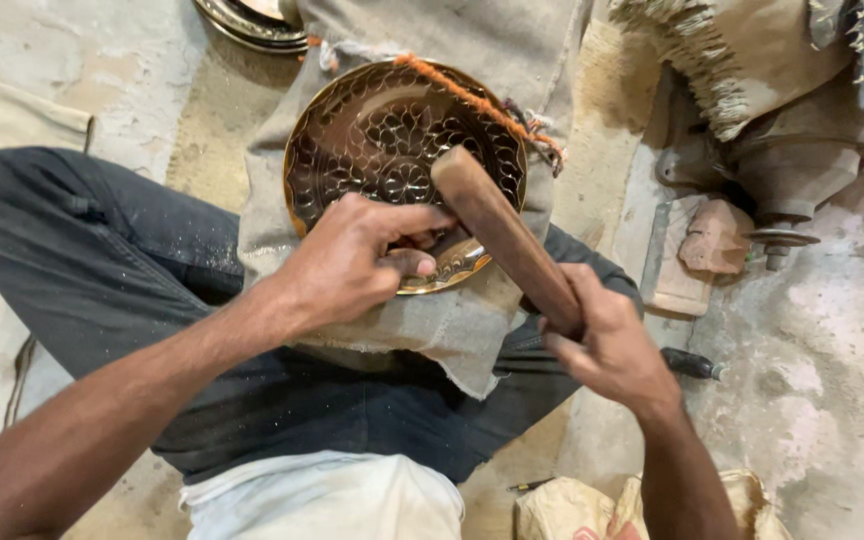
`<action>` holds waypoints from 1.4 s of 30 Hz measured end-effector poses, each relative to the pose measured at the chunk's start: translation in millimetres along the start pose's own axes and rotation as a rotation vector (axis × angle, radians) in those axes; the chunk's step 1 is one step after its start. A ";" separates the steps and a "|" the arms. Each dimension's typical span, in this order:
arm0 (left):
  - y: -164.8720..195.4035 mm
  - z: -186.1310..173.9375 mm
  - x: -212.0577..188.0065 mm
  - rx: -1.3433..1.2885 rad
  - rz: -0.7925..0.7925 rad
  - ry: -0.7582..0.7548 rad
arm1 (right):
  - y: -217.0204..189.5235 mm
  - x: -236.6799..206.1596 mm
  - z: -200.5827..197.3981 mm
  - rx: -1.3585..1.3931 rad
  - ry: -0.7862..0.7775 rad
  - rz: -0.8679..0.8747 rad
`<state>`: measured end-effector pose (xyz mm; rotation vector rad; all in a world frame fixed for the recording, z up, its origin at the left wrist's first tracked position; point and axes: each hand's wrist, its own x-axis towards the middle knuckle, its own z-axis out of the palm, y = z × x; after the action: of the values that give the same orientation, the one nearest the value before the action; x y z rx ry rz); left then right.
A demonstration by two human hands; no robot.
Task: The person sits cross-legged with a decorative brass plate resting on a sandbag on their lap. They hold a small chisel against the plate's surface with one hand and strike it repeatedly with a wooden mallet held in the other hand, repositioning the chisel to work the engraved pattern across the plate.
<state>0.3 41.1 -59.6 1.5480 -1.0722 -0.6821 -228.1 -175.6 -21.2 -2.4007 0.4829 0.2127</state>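
A round brass plate (pixel 372 130) with an engraved flower pattern lies on a grey cloth (pixel 452 320) spread over my lap. My left hand (pixel 347 260) rests on the plate's near rim, fingers pinched together on something small that I cannot make out. My right hand (pixel 607 345) grips the lower end of a thick wooden mallet (pixel 497 225), whose head hangs over the plate just right of my left fingers.
More metal plates (pixel 252 20) lie at the top edge. A cloth-draped machine with a metal spindle (pixel 782 170) stands at the right, beside a wooden block (pixel 717 240). A small dark tool (pixel 692 365) lies on the concrete floor. A sack (pixel 572 505) sits at the bottom.
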 end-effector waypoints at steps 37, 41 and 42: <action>-3.3 10.9 0.8 -0.048 -0.006 0.089 | 3.5 14.8 -18.6 0.010 0.161 -0.102; -4.2 12.6 2.1 -0.020 -0.043 0.073 | 0.5 11.4 -20.7 -0.074 0.132 -0.118; -4.6 12.2 2.4 -0.047 -0.005 0.078 | -0.4 11.5 -21.7 -0.101 0.114 -0.041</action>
<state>-7.9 33.6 -66.9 1.5249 -0.9879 -0.6414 -216.9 -192.6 -7.5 -2.5291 0.4848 0.0843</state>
